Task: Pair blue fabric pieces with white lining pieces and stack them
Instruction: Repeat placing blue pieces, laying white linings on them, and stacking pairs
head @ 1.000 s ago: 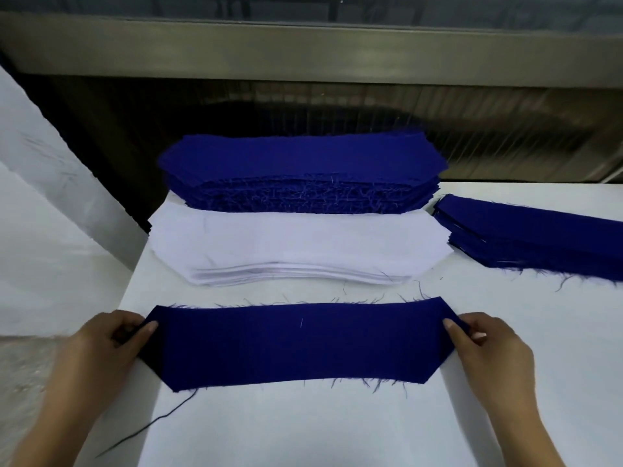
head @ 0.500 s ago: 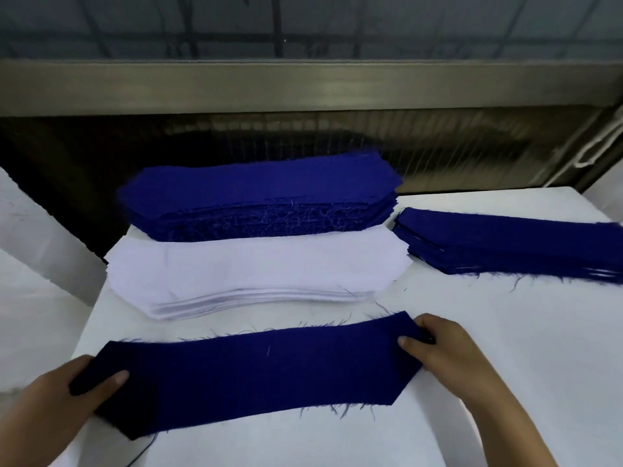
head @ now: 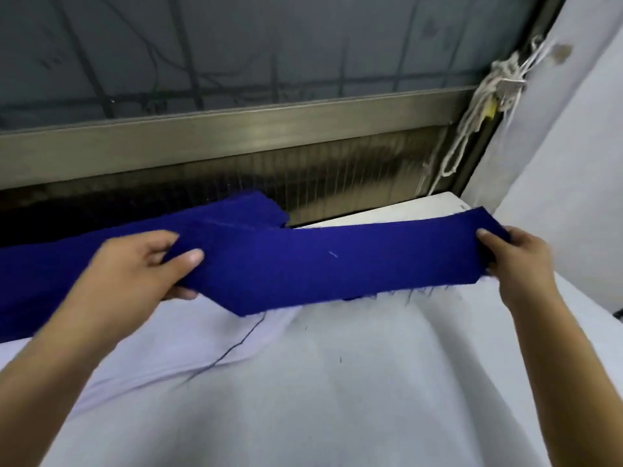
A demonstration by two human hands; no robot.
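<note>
Here both hands pinch the blue piece taut — stacks behind hidden, blurred.

Metal window rail ran across at 12 o'clock, grimy glass pane above, dark ribbed panel below. Knotted white cord hung at 2 o'clock. White table filled 6 o'clock; loose dark thread lay on it.

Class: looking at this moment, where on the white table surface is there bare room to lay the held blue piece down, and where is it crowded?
Free: the white surface nearest the camera, between the forearms. Crowded: the far left, under the blue stack, behind the held blue piece.
</note>
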